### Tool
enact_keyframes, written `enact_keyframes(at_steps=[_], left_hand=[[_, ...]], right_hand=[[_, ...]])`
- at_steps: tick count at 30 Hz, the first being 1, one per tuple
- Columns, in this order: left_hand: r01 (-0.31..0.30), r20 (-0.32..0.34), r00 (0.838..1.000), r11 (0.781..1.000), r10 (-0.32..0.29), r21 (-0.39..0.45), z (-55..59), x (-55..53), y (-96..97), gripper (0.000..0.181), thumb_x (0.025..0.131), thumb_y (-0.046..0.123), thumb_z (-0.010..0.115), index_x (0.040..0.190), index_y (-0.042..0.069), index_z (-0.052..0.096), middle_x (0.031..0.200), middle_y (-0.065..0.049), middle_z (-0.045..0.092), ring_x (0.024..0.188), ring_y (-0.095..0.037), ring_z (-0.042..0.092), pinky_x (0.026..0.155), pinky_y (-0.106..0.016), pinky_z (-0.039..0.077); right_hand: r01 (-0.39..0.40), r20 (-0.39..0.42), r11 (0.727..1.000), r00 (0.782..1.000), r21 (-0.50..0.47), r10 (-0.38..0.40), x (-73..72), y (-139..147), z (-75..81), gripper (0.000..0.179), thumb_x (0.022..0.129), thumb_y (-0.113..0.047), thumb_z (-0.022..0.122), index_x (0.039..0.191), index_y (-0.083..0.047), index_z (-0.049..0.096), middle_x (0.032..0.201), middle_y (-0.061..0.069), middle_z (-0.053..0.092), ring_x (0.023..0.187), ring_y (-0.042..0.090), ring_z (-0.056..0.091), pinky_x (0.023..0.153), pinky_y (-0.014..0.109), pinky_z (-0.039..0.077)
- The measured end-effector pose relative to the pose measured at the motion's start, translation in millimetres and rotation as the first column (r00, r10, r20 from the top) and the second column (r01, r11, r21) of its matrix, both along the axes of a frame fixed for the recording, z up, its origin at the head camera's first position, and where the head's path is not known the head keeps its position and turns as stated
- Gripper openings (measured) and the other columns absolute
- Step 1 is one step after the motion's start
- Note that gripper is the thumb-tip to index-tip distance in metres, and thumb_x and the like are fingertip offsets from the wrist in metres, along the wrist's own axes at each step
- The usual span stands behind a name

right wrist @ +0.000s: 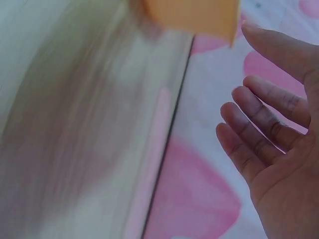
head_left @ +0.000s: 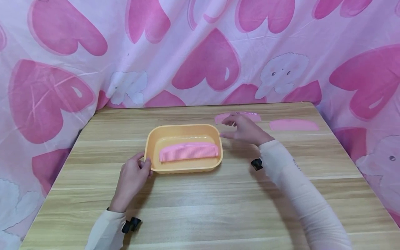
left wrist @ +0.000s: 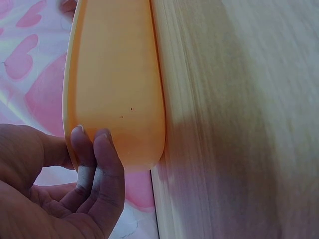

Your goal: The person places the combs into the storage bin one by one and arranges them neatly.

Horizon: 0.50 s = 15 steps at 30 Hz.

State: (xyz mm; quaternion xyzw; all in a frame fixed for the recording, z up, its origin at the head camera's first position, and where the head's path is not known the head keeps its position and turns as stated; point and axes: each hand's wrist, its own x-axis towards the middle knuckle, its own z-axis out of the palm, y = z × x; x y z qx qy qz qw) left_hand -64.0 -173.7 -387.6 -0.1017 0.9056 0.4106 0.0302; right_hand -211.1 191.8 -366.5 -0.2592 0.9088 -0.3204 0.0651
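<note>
- From the head, we see a light orange box standing on a wooden table, with a pink comb lying lengthwise inside it, its teeth toward the near side
- We find the left hand at the box's near left corner, gripping the rim there
- We see the right hand just beside the box's right end, released and empty, its fingers loosely bent, hiding part of a second comb near the table's far edge
- Further right, well apart from the box, we see a third comb lying on the table, its arched back facing away
- Behind the table we see a pink cloth printed with hearts
- From the left wrist, we look along the box's outer wall, where two fingers press while the thumb reaches the rim, so the left hand has the box pinched; we spot small dark specks on that wall
- From the right wrist, we see the palm with relaxed fingers and the thumb held away, its tip near the box but apart from it
- We also see a blurred pink strip along the table's edge; we cannot tell which comb it is
</note>
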Motion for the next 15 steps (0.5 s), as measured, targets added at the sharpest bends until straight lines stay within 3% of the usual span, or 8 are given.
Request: enact_keyframes(at_steps=[9, 15], left_hand=[[0.000, -0.001, 1.000, 1.000, 0.000, 0.005, 0.6, -0.6, 0.7, 0.044, 0.103, 0.017, 0.051, 0.141, -0.006, 0.051, 0.073, -0.005, 0.066, 0.062, -0.016, 0.059, 0.049, -0.026, 0.041], [-0.005, 0.008, 1.000, 1.000, 0.005, 0.003, 0.7, -0.6, 0.7, 0.045, 0.103, 0.017, 0.051, 0.141, -0.006, 0.051, 0.073, -0.005, 0.066, 0.062, -0.017, 0.059, 0.049, -0.026, 0.041]], right_hand=[[0.148, 0.100, 0.988, 0.984, 0.032, -0.150, -16.9, 52, -25.4, 0.052, 0.089, -0.023, 0.080, 0.129, 0.005, 0.063, 0.129, 0.022, 0.062, 0.119, 0.037, 0.055, 0.100, 0.054, 0.046], [0.229, 0.186, 0.971, 0.953, 0.069, -0.238, -26.4, 76, -36.4, 0.060, 0.091, -0.027, 0.078, 0.136, 0.005, 0.056, 0.138, 0.021, 0.055, 0.129, 0.040, 0.050, 0.106, 0.056, 0.042]])
